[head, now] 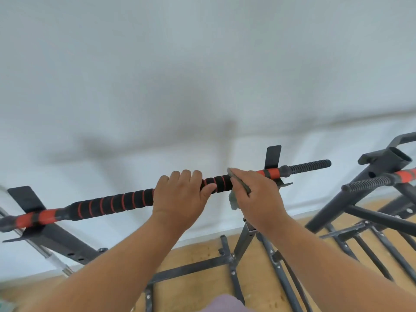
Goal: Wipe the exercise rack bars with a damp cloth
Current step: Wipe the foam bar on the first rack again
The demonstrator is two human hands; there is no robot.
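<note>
So the bar (112, 202) sits across the rack's two hooks, padded black-and-red grip facing me. My left hand (182, 194) has its fingers (185, 176) curled over the foam, I reckon to stop the bar rolling in the hooks. My right hand (258, 194) holds the damp cloth (235, 200) wrapped against the bar just beside it, near the right hook (272, 156), so it covers the whole round.

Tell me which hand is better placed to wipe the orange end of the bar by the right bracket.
Right hand: it holds the grey-green cloth on the black-and-orange foam bar beside that end. Left hand just grips.
</note>
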